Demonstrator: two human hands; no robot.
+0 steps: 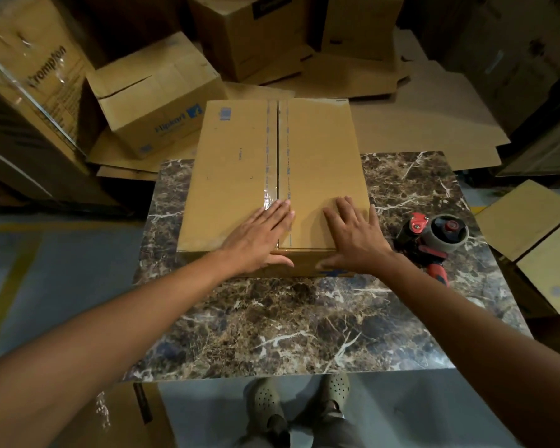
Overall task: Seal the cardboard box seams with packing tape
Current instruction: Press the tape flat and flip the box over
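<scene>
Cardboard box (236,156) at far edge of marble tabletop (288,318), clear tape (270,193) along centre seam. Left hand (259,236) flat over seam at box's near end, fingers straight, grasping nothing. Right hand (353,236) flat on right flap, fingers spread, released. Tape dispenser (434,239) near right edge.

A cardboard box (240,163) sits on the far half of a bench (288,324), its centre seam (277,156) running away from the viewer. The left hand (256,237) rests flat on the box's near edge across the seam; the right hand (353,234) rests flat just right of it. A tape dispenser (434,240) lies on the bench, right of the box. More boxes (156,92) stand on the floor behind and to the left.
</scene>
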